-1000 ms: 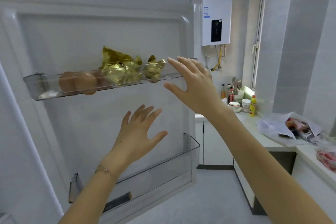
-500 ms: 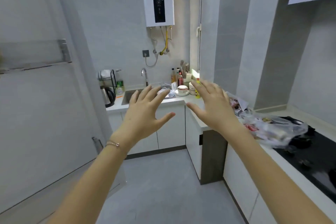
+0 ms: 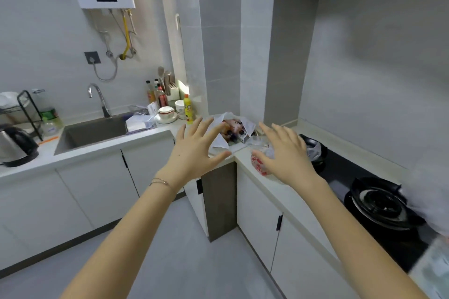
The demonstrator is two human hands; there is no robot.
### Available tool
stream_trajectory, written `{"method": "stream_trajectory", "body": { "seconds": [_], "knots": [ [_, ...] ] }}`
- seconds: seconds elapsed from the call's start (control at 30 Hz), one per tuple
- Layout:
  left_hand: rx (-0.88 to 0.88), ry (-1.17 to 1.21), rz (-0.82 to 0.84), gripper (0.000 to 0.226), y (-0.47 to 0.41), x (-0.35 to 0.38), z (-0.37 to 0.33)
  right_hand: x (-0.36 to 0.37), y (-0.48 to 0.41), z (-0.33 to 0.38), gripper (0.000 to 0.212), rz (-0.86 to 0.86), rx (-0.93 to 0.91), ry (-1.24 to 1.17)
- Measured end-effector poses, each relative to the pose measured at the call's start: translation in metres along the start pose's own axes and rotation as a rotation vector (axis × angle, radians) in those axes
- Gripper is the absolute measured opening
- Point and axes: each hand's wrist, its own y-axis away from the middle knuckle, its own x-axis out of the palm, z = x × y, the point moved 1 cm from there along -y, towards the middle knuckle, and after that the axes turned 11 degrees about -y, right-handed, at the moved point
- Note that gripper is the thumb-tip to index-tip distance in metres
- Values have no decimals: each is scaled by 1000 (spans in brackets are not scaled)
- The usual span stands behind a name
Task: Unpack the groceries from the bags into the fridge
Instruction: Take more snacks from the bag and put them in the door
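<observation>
Both arms reach forward over a pale, smooth counter (image 3: 279, 192) that bends in an L round the kitchen corner. The left hand (image 3: 194, 150), with a thin chain bracelet (image 3: 160, 181) at the wrist, has its fingers straight and fanned wide and holds nothing. The right hand (image 3: 284, 155) is spread the same way, also with nothing in it.

The groceries lie on the counter corner just past the fingertips. A crumpled white bag (image 3: 246, 126) gapes open round a packet (image 3: 232, 130) printed in pink and dark patches. Beside it, under the right hand, lies a thin, glossy clear bag (image 3: 258, 143) with a red-patterned pack (image 3: 258, 165) inside. Whether either hand touches a bag cannot be told.

To the left are a square steel sink (image 3: 92, 131) with a curved chrome tap (image 3: 97, 99), a rounded metal kettle (image 3: 14, 145), and a slim yellow bottle (image 3: 187, 109). To the right is a black glass hob with a round burner (image 3: 379, 204).

A second ago the hands were raised before the open fridge door, near its clear shelf of gold-wrapped items and eggs. Half a second ago the view had swung to the kitchen, with the bags to the right of the right hand. Now the bags sit right in front of both hands, and the fingers are as open as before.
</observation>
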Motion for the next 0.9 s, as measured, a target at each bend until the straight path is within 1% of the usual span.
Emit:
{"method": "stream_trajectory", "body": {
  "seconds": [0.3,0.47,0.6,0.77,0.9],
  "knots": [
    [151,72,-7,72,-134,84,3,35,-87,-82,68,-13,183,91],
    [238,66,20,81,-200,121,-2,48,-121,-126,66,-37,288,128],
    [272,96,54,87,-241,147,-11,58,-146,-160,67,2,344,136],
    [305,132,120,89,-296,187,-30,67,-182,-212,68,25,379,114],
    [298,128,172,89,-335,226,-50,82,-211,-262,68,92,379,101]
  ]
}}
